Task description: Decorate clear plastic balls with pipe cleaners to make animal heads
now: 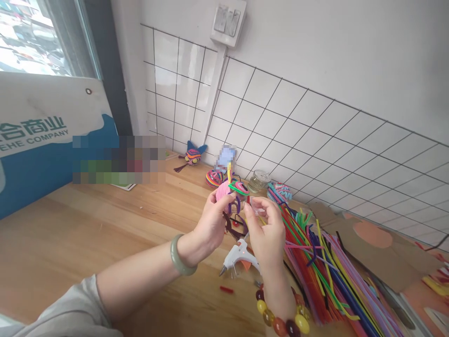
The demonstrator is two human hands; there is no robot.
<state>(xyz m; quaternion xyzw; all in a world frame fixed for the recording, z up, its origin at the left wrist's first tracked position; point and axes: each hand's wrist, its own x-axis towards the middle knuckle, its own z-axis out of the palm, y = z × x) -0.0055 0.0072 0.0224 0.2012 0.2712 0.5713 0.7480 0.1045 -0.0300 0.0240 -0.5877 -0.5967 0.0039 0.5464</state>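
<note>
My left hand (212, 220), with a pale green bangle at the wrist, holds a small pipe-cleaner figure (223, 191) of pink, green and purple with a yellow piece on top. Close against its right side, my right hand (267, 224) is closed, its thumb and forefinger pinching a short red piece (249, 200). A bracelet of large beads circles the right wrist. Below the hands a white glue gun (240, 255) lies on the wooden table (140, 238), its nozzle pointing left.
Many coloured pipe cleaners (326, 276) lie at the right beside cardboard (382, 252). Along the wall stand a blue-eared figure (192, 156), a striped ball (213, 178), a glass jar (258, 181) and a light blue bundle (279, 192). A red scrap (226, 289) lies in front.
</note>
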